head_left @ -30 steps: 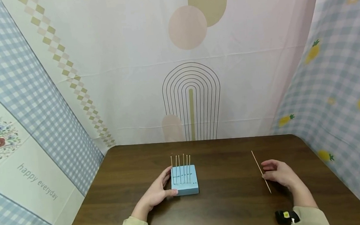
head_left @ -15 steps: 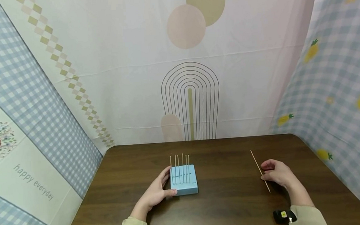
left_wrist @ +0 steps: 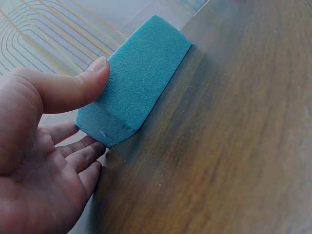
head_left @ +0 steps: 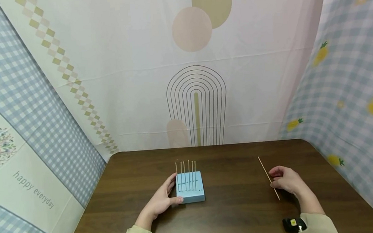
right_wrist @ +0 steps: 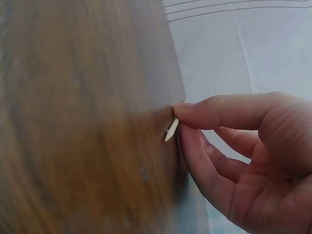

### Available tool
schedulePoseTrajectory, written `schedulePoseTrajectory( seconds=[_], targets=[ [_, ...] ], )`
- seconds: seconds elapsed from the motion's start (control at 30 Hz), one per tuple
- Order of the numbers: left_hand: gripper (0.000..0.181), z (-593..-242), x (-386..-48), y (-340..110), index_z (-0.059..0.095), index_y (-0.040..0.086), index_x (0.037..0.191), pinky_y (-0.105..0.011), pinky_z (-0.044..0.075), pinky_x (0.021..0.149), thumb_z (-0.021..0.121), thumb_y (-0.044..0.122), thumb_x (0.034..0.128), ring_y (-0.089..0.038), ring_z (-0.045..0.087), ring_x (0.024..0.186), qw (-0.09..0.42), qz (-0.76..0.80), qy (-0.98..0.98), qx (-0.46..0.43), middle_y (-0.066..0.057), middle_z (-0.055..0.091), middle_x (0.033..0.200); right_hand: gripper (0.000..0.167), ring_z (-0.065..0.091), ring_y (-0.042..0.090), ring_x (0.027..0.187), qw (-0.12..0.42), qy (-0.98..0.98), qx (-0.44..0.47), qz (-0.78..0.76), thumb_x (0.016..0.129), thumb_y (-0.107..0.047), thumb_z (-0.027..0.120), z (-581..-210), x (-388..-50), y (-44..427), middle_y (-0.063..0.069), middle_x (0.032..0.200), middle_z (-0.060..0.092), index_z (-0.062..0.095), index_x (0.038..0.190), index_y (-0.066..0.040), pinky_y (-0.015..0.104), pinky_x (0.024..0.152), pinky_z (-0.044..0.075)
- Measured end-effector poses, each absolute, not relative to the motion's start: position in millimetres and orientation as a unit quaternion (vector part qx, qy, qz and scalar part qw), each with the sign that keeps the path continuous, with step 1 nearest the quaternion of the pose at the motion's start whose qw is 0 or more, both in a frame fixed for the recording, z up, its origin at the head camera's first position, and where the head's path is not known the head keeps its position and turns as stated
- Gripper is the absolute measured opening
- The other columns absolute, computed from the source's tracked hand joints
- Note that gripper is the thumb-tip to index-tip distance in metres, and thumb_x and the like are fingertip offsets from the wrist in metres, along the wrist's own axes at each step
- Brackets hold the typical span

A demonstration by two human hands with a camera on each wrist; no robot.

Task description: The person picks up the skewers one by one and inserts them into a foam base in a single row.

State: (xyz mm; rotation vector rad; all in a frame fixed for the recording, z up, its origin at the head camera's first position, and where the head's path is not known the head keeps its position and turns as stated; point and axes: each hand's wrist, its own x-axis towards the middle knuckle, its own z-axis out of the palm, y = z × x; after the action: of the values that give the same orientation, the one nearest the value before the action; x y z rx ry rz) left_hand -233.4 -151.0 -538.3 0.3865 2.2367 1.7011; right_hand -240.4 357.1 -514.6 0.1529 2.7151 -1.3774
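A light blue foam block (head_left: 192, 197) lies on the table in the head view, with several thin wooden sticks (head_left: 189, 176) standing upright in its top. My left hand (head_left: 161, 199) holds the block at its left side, thumb on the front face and fingers towards the back. The left wrist view shows the thumb pressed on the block (left_wrist: 141, 73) near its upper edge. Off to the right, my right hand (head_left: 290, 180) pinches a wooden skewer (head_left: 265, 168) between thumb and index finger. In the right wrist view, the skewer's pointed tip (right_wrist: 171, 130) pokes out below the thumb.
The dark brown wooden table (head_left: 232, 212) fills the lower part of the head view. Behind it hangs a white patterned cloth (head_left: 135, 98). Blue checked cloths close off both sides. Dark wrist cameras sit on both wrists.
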Motion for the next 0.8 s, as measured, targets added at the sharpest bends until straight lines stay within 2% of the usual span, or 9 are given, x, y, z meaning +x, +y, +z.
schedulePoseTrajectory(
  seconds=[0.33,0.6,0.73,0.8],
  targets=[
    [0.104,-537.5,-232.8,-149.5,0.023,0.011,0.172,-0.063,0.026,0.123,0.087,0.01,0.0904,-0.046,0.021,0.159,0.15,0.588,0.784,0.131,-0.022,0.021,0.175,0.051,0.063,0.037,0.11,0.073,0.879,0.045,-0.469,0.08,0.014,0.079,-513.6,-240.2,359.1,0.027,0.123,0.064,0.061,0.127,0.012,0.036,0.074,0.061],
    [0.104,-538.2,-231.7,-151.2,0.021,0.01,0.172,-0.063,0.027,0.122,0.086,0.011,0.091,-0.047,0.02,0.159,0.154,0.589,0.782,0.133,-0.022,0.02,0.175,0.076,0.061,0.042,0.116,0.087,0.875,0.03,-0.475,0.08,0.015,0.073,-511.2,-238.8,358.9,0.036,0.136,0.056,0.045,0.151,0.01,0.039,0.077,0.059],
    [0.105,-538.7,-232.2,-151.2,0.021,0.009,0.172,-0.063,0.026,0.123,0.087,0.01,0.0904,-0.046,0.021,0.159,0.151,0.588,0.783,0.135,-0.023,0.022,0.174,0.08,0.063,0.042,0.118,0.086,0.874,0.018,-0.477,0.08,0.014,0.068,-510.7,-238.2,358.3,0.037,0.136,0.057,0.04,0.155,0.011,0.036,0.078,0.057],
    [0.105,-538.2,-233.1,-150.7,0.022,0.01,0.172,-0.063,0.026,0.123,0.087,0.011,0.09,-0.046,0.022,0.159,0.15,0.586,0.784,0.136,-0.023,0.023,0.174,0.079,0.066,0.038,0.113,0.082,0.874,0.014,-0.48,0.08,0.012,0.066,-510.9,-238.2,358.4,0.035,0.132,0.06,0.039,0.155,0.012,0.035,0.077,0.056]
  ],
)
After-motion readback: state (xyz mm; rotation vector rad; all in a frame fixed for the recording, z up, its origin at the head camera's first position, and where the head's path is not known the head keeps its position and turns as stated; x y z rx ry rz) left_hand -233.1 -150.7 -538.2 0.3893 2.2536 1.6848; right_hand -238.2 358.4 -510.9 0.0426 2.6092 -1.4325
